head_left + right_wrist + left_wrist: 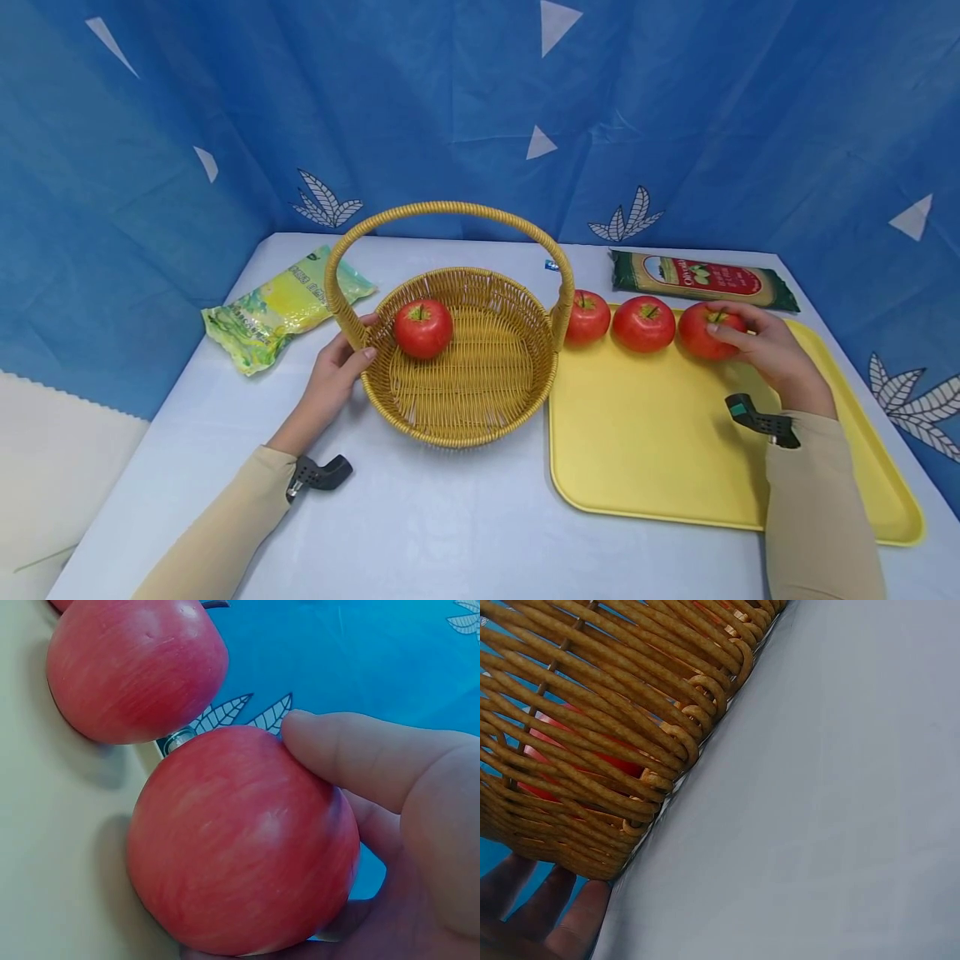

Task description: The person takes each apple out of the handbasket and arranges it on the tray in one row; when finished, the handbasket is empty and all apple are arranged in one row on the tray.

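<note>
A round wicker basket point(465, 417) with a tall arched handle stands on the table, one red apple point(423, 329) inside at its left. My left hand point(337, 367) holds the basket's left side at the foot of the handle; in the left wrist view its fingers point(581, 919) lie against the woven wall point(592, 825). At the far right, my right hand point(776, 350) grips another red apple point(701, 332), thumb on top and fingers curled round its far side. That apple point(244, 844) fills the middle of the right wrist view.
Two more apples, one in the middle point(643, 324) and one beside the basket point(587, 318), line the back of a yellow tray point(652, 442). Behind them lies a pasta packet point(701, 277). A green-yellow bag point(285, 304) lies left of the basket. Blue cloth point(465, 125) hangs behind the table.
</note>
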A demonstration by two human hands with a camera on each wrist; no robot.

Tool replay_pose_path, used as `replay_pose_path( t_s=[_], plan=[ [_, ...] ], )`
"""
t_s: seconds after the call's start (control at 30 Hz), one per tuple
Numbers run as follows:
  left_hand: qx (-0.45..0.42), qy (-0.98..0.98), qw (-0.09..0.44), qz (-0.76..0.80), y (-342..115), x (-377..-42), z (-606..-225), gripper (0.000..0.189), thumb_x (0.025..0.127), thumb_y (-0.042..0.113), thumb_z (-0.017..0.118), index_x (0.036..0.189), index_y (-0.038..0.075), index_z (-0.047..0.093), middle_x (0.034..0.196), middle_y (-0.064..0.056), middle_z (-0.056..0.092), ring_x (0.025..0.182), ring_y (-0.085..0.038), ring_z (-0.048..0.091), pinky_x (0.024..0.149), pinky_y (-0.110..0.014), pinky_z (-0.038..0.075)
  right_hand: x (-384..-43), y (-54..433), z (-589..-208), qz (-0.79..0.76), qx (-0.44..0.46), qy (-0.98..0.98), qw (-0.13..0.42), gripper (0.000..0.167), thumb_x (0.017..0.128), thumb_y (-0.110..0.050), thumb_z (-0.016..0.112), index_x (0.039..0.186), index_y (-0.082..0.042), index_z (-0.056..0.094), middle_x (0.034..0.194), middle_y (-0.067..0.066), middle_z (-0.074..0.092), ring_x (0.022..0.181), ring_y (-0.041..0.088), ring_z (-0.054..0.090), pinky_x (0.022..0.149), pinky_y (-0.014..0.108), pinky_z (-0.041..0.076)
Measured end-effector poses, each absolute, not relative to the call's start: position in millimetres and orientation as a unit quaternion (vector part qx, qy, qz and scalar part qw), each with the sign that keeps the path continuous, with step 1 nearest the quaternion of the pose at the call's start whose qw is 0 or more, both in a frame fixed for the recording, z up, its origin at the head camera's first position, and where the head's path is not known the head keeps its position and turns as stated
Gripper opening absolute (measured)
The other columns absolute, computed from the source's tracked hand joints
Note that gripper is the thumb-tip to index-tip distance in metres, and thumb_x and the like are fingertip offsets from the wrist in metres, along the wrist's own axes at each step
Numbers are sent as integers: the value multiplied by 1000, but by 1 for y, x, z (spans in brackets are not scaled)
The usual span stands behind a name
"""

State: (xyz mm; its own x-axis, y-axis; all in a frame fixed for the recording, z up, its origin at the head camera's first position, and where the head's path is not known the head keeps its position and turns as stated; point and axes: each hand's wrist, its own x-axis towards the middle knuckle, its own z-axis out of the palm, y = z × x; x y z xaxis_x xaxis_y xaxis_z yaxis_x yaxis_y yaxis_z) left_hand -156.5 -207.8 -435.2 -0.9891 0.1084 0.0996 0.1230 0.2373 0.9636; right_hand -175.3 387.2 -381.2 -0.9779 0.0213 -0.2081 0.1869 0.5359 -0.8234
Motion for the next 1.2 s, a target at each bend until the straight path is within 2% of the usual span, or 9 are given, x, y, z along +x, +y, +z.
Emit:
replay_pose_path(
  t_s=[0.23, 0.47, 0.7, 0.9, 1.2],
  plan=[
    [-70, -787, 2, -613, -207, -156, -434, 50, 104, 13, 52, 153, 12, 45, 163, -9, 39, 133, -3, 46, 101, -8, 43, -176, 390, -384, -480, 61, 871, 89, 42, 101, -36, 61, 142, -32, 49, 116, -23, 40, 108, 7, 41, 77, 13, 56],
    [-73, -787, 5, -613, -207, -156, -434, 50, 104, 13, 52, 153, 11, 45, 163, -9, 40, 129, 3, 47, 100, -8, 44, -176, 392, -386, -487, 56, 867, 85, 42, 103, -35, 60, 143, -31, 48, 117, -22, 41, 107, 5, 42, 78, 13, 56],
    [-73, -788, 7, -612, -208, -156, -435, 50, 104, 12, 52, 153, 11, 45, 163, -8, 39, 131, 4, 46, 102, -7, 42, -174, 400, -387, -492, 50, 862, 112, 45, 104, -33, 57, 147, -36, 42, 119, -24, 43, 106, 1, 45, 80, 16, 57],
    [-72, -788, 5, -611, -208, -156, -435, 50, 104, 13, 51, 153, 11, 45, 164, -9, 39, 130, 3, 46, 100, -8, 44, -172, 403, -390, -567, 53, 814, 117, 38, 104, -22, 58, 137, -38, 50, 119, -23, 50, 103, -2, 50, 76, 17, 58],
    [-71, -786, 7, -614, -207, -156, -434, 50, 104, 12, 52, 153, 10, 45, 163, -10, 39, 129, 5, 46, 101, -7, 43, -173, 403, -392, -599, 66, 790, 114, 36, 102, -21, 60, 134, -37, 53, 118, -22, 52, 102, 0, 51, 74, 19, 58]
  ],
)
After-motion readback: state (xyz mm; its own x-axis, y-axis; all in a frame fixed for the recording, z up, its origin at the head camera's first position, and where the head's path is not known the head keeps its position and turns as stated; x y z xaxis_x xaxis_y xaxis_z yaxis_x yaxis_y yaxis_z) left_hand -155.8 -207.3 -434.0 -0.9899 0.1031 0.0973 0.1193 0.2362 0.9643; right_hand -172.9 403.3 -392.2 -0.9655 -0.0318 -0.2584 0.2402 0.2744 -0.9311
